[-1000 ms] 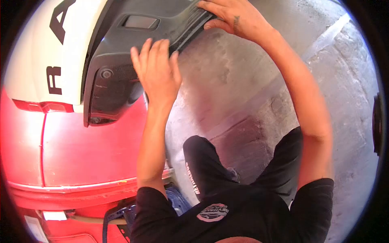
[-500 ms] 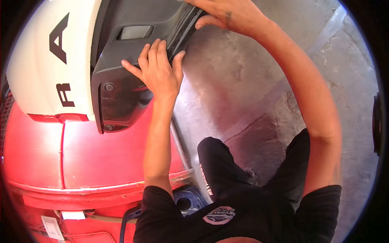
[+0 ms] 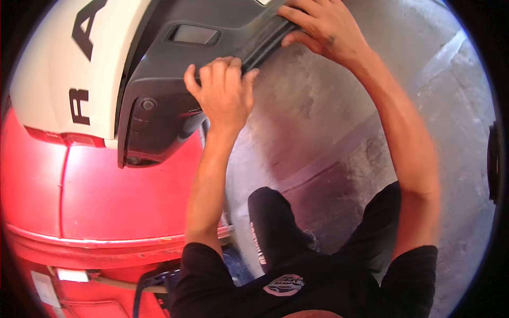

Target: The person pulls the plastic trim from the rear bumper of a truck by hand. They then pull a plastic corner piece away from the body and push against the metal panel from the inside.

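Observation:
A dark grey plastic bumper [image 3: 159,58] runs along the edge of a white vehicle panel [image 3: 42,63] that bears large black letters. My left hand [image 3: 225,95] grips the bumper's outer edge, fingers bent onto its face and thumb out to the side. Farther up, my right hand [image 3: 326,32] is closed over the ridged edge, with its fingers on top and thumb on the near side. The fingertips of the right hand are partly hidden. Between the left hand and the white panel are a recessed rectangular opening [image 3: 195,35] and a glossy dark corner section [image 3: 159,127].
A large red body [image 3: 127,196] with a seam and a rim lies below the bumper at left. Dark blue items [image 3: 233,265] are beside my left sleeve. Grey concrete floor [image 3: 328,127] stretches to the right, and my bent knee [image 3: 270,206] is below.
The bumper appears farther right, relative to the red body too. My left fingers, spread flatter before, are now more bent. My right hand has shifted right and slightly down in view.

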### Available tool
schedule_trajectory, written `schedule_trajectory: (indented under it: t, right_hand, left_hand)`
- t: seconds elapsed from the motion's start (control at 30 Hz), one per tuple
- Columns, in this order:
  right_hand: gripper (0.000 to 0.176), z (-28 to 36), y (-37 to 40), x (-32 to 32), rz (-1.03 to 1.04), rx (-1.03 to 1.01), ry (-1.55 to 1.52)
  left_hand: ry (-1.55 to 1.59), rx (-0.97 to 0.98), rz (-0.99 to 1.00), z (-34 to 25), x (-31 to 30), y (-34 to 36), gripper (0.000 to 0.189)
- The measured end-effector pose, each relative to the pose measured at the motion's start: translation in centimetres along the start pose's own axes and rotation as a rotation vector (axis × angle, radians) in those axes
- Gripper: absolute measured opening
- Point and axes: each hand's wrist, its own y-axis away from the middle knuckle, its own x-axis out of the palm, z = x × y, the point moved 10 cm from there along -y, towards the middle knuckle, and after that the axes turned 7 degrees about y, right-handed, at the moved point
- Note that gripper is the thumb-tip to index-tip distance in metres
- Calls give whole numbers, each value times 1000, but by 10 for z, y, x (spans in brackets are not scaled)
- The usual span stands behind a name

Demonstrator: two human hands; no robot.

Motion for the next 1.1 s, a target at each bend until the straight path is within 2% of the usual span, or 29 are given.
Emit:
schedule_trajectory:
  t: [0.07, 0.17, 0.23, 0.37, 0.43, 0.53, 0.6, 0.63, 0.7, 0.73, 0.77, 0.87, 0.9, 0.97, 1.1]
  right_hand:
    - [52, 1, -3, 9, 81, -10, 13]
    - [50, 0, -7, 11, 27, 18, 89]
    - [62, 3, -9, 7, -3, 43, 96]
    - [65, 8, -8, 5, -22, 25, 149]
    - [58, 11, -7, 9, 77, 20, 211]
    - [59, 18, -9, 0, 138, 20, 151]
    - [62, 17, -9, 0, 156, 42, 105]
    - [62, 16, -7, 2, 158, 43, 107]
    - [63, 13, -1, 6, 111, 6, 171]
    - [66, 14, -4, 6, 121, 6, 176]
    - [66, 19, -6, 7, 126, 2, 170]
    - [69, 20, -9, 11, 159, 70, 148]
    - [72, 20, -10, 12, 160, 61, 164]
    - [74, 27, -13, 11, 169, 48, 182]
    - [75, 59, -28, 12, 250, -21, 311]
  left_hand:
    - [52, -20, -39, 2, -9, 4, 33]
    - [163, -63, -48, 10, -11, 24, 40]
    - [113, -82, -37, 14, -9, 36, 47]
    - [-5, -30, -116, 14, 6, 39, 52]
    - [6, -17, -105, 18, 5, 43, 50]
    - [214, 24, -168, 18, -7, 54, 48]
    - [453, -39, -218, 22, -22, 73, 40]
    - [456, -39, -217, 18, -27, 85, 40]
    - [492, -158, -263, 23, -35, 117, 33]
    - [509, -221, -303, 26, -34, 131, 23]
    - [507, -230, -301, 23, -32, 140, 23]
    - [997, -661, -100, 38, 13, 155, 20]
    - [1004, -668, -108, 35, 17, 153, 20]
    - [1398, -961, -196, 40, 49, 161, 29]
    - [1602, -1106, -213, 32, 80, 134, 39]
